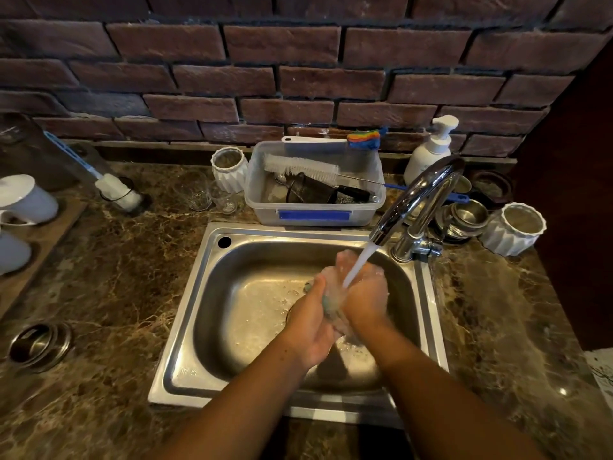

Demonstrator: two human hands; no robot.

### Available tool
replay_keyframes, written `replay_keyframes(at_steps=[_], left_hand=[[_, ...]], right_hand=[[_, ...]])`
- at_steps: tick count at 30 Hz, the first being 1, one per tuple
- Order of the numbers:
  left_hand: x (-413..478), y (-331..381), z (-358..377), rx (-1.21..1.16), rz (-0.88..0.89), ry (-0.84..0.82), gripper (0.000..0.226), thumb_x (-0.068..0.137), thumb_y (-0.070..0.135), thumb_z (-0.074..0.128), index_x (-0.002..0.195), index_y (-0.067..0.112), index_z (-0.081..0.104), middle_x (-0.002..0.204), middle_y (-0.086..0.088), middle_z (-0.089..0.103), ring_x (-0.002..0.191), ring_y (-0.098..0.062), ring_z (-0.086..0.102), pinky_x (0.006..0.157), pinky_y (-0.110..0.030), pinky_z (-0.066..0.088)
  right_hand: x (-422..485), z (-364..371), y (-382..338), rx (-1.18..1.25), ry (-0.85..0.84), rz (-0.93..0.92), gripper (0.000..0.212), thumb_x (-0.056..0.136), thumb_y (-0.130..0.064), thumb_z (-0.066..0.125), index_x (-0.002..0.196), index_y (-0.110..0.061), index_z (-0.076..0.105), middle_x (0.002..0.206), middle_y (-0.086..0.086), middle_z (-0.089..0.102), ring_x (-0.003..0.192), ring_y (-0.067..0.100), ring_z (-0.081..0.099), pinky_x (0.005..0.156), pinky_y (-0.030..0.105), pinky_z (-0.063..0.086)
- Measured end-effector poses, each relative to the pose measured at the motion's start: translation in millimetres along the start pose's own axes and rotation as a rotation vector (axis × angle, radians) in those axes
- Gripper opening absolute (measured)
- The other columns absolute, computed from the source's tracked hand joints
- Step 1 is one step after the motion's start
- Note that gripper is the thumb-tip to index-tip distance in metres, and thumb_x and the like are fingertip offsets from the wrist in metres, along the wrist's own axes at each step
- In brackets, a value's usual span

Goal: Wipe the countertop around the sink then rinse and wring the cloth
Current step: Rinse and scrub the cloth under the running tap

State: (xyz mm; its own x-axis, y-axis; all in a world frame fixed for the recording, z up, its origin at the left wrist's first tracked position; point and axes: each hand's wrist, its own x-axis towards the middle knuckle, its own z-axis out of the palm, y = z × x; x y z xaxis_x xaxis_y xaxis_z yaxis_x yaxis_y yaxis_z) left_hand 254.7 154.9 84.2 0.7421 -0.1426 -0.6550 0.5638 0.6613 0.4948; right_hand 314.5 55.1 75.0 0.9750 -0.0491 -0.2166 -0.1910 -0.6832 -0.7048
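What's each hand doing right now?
Left hand: grips the cloth under the running water.
Right hand: grips the same cloth.

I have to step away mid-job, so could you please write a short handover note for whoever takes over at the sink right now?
Left hand: grips the cloth over the sink.
Right hand: also grips the cloth, pressed against the left hand.
Faucet: on; the water stream falls onto the cloth and hands.
Countertop: whether it has been fully wiped cannot be judged from this view.
Done: cloth is being rinsed.
Left: finish rinsing, wring the cloth out over the basin, and probably turn the faucet off.
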Motion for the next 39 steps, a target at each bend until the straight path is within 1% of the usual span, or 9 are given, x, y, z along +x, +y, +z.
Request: replay_keyframes(at_steps=[9, 13, 17, 20, 23, 29, 33, 36, 39], left_hand=[[14, 18, -5, 0.057, 0.015, 0.183, 0.051, 0.103, 0.051, 0.042, 0.129, 0.011, 0.061, 0.119, -0.020, 0.072, 0.109, -0.034, 0.070, 0.092, -0.048, 0.056], [15, 18, 11, 0.001, -0.012, 0.125, 0.053, 0.101, 0.057, 0.041, 0.128, 0.019, 0.066, 0.122, -0.014, 0.072, 0.113, -0.028, 0.068, 0.104, -0.047, 0.047], [7, 0, 17, 0.049, 0.008, 0.157, 0.049, 0.099, 0.054, 0.049, 0.119, 0.014, 0.071, 0.106, -0.012, 0.078, 0.102, -0.025, 0.073, 0.089, -0.041, 0.056], [-3, -5, 4, 0.152, 0.032, 0.144, 0.049, 0.103, 0.052, 0.040, 0.125, 0.016, 0.066, 0.119, -0.013, 0.073, 0.111, -0.029, 0.070, 0.095, -0.047, 0.056], [-7, -2, -1, 0.361, 0.062, 0.134, 0.048, 0.104, 0.054, 0.035, 0.120, 0.022, 0.066, 0.114, -0.009, 0.075, 0.107, -0.025, 0.071, 0.100, -0.050, 0.054], [12, 13, 0, 0.692, 0.325, 0.428, 0.046, 0.102, 0.053, 0.042, 0.108, 0.016, 0.068, 0.104, -0.010, 0.072, 0.098, -0.026, 0.069, 0.090, -0.047, 0.058], [16, 31, -6, 0.662, 0.486, 0.236, 0.040, 0.102, 0.049, 0.047, 0.096, 0.020, 0.073, 0.088, 0.002, 0.078, 0.086, -0.009, 0.073, 0.066, -0.016, 0.054], [16, 41, 0, 0.514, 0.558, 0.058, 0.041, 0.104, 0.045, 0.044, 0.115, 0.021, 0.075, 0.107, 0.010, 0.078, 0.101, -0.001, 0.071, 0.073, -0.013, 0.054], [17, 37, 12, 0.255, 0.476, -0.057, 0.048, 0.102, 0.051, 0.040, 0.121, 0.022, 0.074, 0.123, 0.005, 0.073, 0.117, -0.010, 0.066, 0.083, -0.020, 0.057]], right_hand=[[-16, -9, 20, 0.375, 0.015, -0.119, 0.028, 0.102, -0.031, 0.048, 0.084, -0.021, 0.065, 0.075, 0.004, 0.067, 0.071, 0.015, 0.069, 0.060, 0.031, 0.059], [-39, 13, 2, 0.120, -0.008, -0.319, 0.020, 0.099, -0.025, 0.053, 0.094, -0.010, 0.065, 0.081, 0.007, 0.066, 0.076, 0.021, 0.065, 0.069, 0.020, 0.048], [-26, 20, -4, 0.138, 0.138, 0.028, 0.043, 0.099, -0.049, 0.045, 0.086, -0.017, 0.071, 0.076, -0.003, 0.069, 0.076, 0.016, 0.068, 0.070, 0.032, 0.053], [-5, 10, 17, 0.022, 0.035, -0.002, 0.016, 0.096, -0.029, 0.060, 0.085, -0.019, 0.063, 0.080, -0.006, 0.061, 0.082, 0.017, 0.066, 0.074, 0.031, 0.052], [4, -8, 36, 0.071, 0.110, -0.051, 0.034, 0.101, -0.035, 0.049, 0.071, -0.023, 0.057, 0.067, -0.004, 0.060, 0.066, 0.015, 0.064, 0.062, 0.034, 0.053], [-18, -12, 17, 0.459, 0.082, -0.045, 0.036, 0.101, -0.039, 0.046, 0.074, -0.022, 0.063, 0.066, 0.000, 0.064, 0.058, 0.004, 0.060, 0.052, 0.021, 0.048], [-22, -32, 0, 0.888, -0.056, 0.219, 0.040, 0.098, -0.049, 0.051, 0.102, -0.013, 0.069, 0.097, 0.016, 0.073, 0.094, 0.031, 0.071, 0.083, 0.044, 0.058], [-26, -45, -7, 1.430, -0.407, 0.418, 0.055, 0.096, -0.047, 0.052, 0.131, -0.005, 0.060, 0.130, 0.026, 0.061, 0.125, 0.039, 0.057, 0.112, 0.054, 0.038], [-31, -37, -10, 1.658, -0.497, 0.491, 0.061, 0.088, -0.034, 0.069, 0.140, -0.008, 0.053, 0.133, 0.017, 0.061, 0.125, 0.031, 0.058, 0.105, 0.045, 0.046]])
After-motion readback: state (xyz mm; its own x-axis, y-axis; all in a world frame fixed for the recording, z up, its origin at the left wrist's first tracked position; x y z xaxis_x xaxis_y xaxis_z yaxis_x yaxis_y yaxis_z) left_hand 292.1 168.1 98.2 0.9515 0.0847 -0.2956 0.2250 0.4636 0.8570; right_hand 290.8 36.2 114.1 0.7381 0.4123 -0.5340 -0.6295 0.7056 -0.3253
